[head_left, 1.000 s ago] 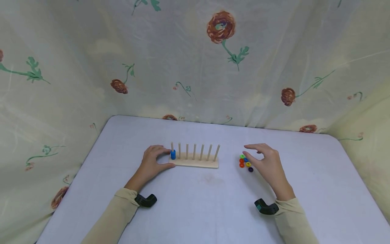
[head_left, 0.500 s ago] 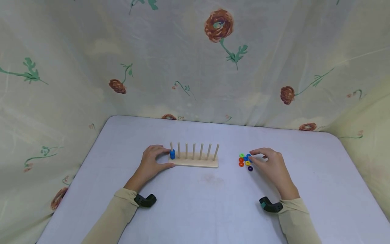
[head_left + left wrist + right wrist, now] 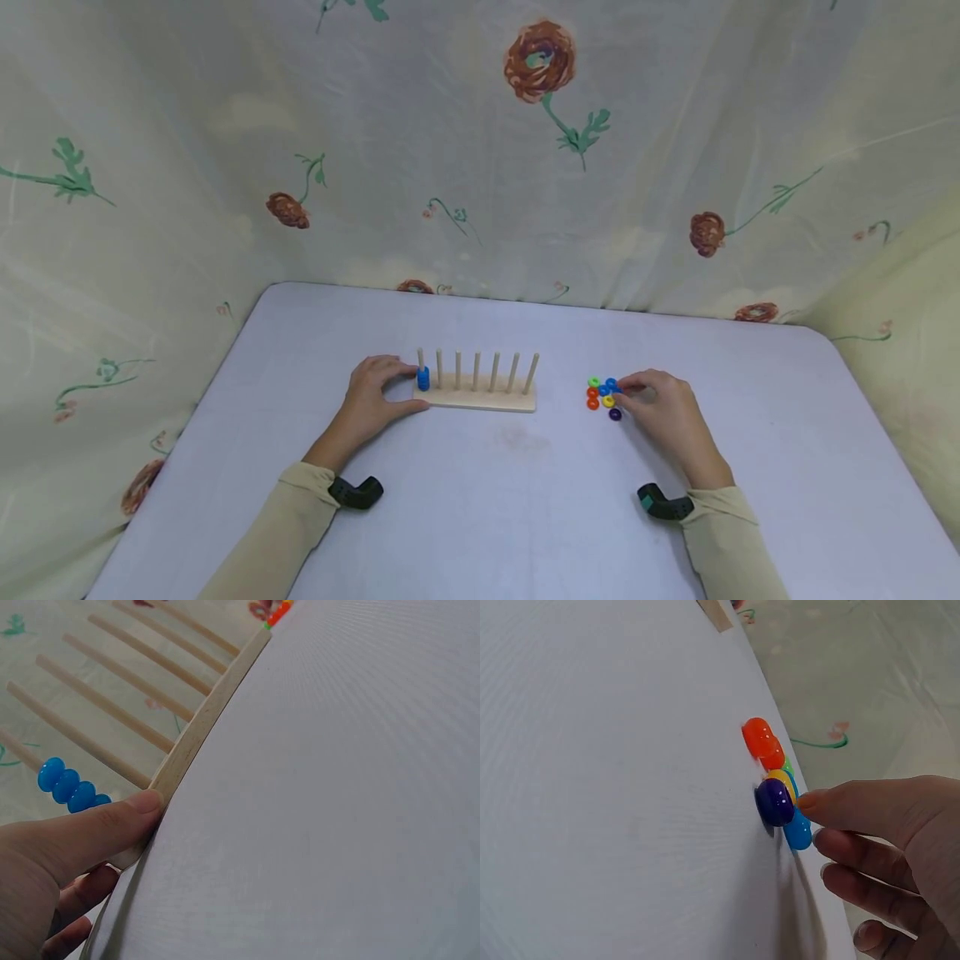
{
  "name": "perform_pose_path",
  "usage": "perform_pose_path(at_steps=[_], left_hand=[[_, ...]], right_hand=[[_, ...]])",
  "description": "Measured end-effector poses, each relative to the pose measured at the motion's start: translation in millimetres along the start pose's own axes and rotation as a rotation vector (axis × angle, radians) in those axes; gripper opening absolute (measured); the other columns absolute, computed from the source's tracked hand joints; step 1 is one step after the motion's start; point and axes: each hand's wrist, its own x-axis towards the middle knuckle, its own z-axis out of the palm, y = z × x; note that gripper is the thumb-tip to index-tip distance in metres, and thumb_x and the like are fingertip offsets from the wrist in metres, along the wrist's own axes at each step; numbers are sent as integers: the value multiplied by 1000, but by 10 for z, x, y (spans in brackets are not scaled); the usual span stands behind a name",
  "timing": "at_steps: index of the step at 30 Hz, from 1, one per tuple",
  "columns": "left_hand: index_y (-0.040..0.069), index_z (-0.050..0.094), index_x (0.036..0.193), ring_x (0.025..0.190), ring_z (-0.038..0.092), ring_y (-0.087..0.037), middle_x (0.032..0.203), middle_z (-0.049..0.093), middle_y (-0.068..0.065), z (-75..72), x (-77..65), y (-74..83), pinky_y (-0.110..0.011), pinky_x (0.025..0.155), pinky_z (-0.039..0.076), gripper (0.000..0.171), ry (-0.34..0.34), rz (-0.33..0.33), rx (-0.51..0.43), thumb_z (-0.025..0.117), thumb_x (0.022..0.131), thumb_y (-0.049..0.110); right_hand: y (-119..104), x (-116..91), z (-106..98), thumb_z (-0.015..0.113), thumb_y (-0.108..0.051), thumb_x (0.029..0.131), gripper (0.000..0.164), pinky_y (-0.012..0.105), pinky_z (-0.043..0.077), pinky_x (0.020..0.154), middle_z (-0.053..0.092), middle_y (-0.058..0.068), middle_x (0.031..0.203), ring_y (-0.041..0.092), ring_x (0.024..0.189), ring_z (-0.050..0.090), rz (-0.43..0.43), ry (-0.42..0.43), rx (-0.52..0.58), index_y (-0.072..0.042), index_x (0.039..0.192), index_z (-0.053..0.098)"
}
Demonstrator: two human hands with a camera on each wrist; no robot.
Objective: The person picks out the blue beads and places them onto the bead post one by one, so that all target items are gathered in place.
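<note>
A wooden peg rack (image 3: 480, 400) with a row of upright pegs stands on the table. Several blue rings (image 3: 423, 379) are stacked on its leftmost peg. My left hand (image 3: 372, 392) grips the rack's left end, thumb along the near edge, as the left wrist view also shows. To the right of the rack my right hand (image 3: 663, 410) has thumb and forefinger at a blue ring (image 3: 798, 831) on the right side of a small pile, pinching it. Beside it lie more blue rings, orange rings (image 3: 592, 398), a yellow ring (image 3: 608, 402), a green ring (image 3: 594, 382) and a dark purple ring (image 3: 615, 414).
A white-covered table (image 3: 480, 517) spreads under both hands. Behind it hangs a flowered cloth (image 3: 420, 125), which also closes off both sides. A black band device (image 3: 357, 493) sits on each wrist.
My right hand has moved slightly right and down onto the blue rings, its thumb and forefinger closing together. My left hand stays on the rack's end.
</note>
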Motion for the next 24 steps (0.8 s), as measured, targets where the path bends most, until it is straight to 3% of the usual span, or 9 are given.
perform_pose_path(at_steps=[13,24], left_hand=[[11,74,124,139,48,-36,137,66,-15,0,6,-20,-61,121,31,56,-2,17,-2,93,75,32],[11,74,124,138,49,-35,136,67,-15,1,4,-40,-62,121,28,56,-1,25,-23,93,75,31]], right_hand=[[78,3,71,78,-18,93,23,49,57,91,75,14,105,29,99,67,-10,11,-11,-3,110,76],[77,14,88,78,-19,93,25,49,58,90,75,14,107,28,98,66,-9,2,-22,-3,112,75]])
